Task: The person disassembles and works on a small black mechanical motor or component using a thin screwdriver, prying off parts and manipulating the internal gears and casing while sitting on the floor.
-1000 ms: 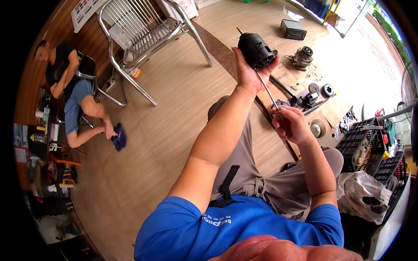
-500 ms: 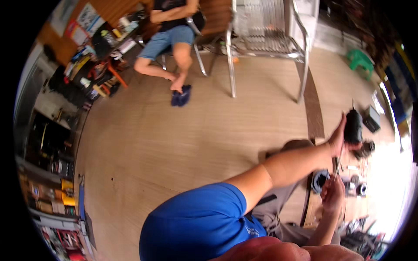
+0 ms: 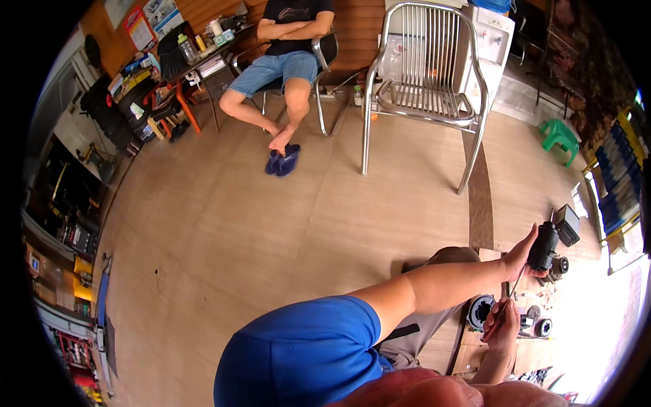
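My left hand (image 3: pixel 521 262), at the end of my outstretched bare forearm, is closed around a black cylindrical motor-like part (image 3: pixel 543 246). A thin rod sticks up from that part's far end. Just nearer to me, my right hand (image 3: pixel 503 324) grips a screwdriver (image 3: pixel 517 283) with a dark reddish handle. Its thin shaft points up at the near end of the black part; whether the tip touches is too small to tell. Beside my right hand lies a round dark part with a toothed opening (image 3: pixel 481 311), and a smaller round part (image 3: pixel 543 327) lies on its other side.
A black box-shaped part (image 3: pixel 567 225) stands beyond my left hand. Cardboard (image 3: pixel 532 356) lies under the loose parts. Farther off are a metal chair (image 3: pixel 426 95), a green stool (image 3: pixel 560 140) and a seated person (image 3: pixel 291 61) with crossed arms. Shelves line the left side.
The view has tilted, so the chair and seated person sit lower in it. Both hands still hold the black part and the screwdriver; the screwdriver handle now shows more clearly.
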